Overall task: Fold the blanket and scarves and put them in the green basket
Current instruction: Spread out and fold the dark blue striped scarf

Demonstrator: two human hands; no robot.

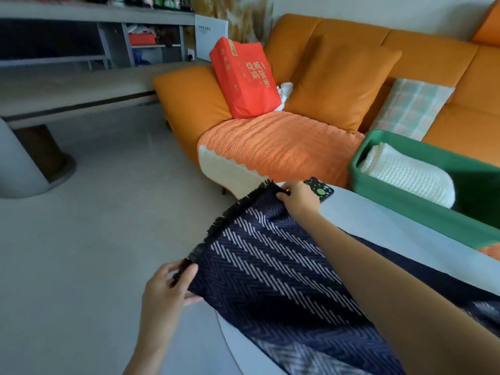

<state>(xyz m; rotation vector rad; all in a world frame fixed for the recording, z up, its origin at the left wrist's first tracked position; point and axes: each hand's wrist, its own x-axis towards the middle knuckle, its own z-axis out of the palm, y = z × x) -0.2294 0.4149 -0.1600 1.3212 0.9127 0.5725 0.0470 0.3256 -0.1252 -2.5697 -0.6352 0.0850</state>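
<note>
Orange sofa [189,104] behind, white worktop [378,223] up front: left hand [167,288] and right hand [297,197] each pinch a fringed corner of the scarf [270,266], stretching it flat, likely for folding; green basket [392,197] sits near.

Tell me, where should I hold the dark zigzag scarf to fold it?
Hold the scarf by the two corners of its fringed end, one hand coming in from each side. It is long and flat, so pinched corners keep that edge straight. The left hand and right hand pinch there now.
</note>
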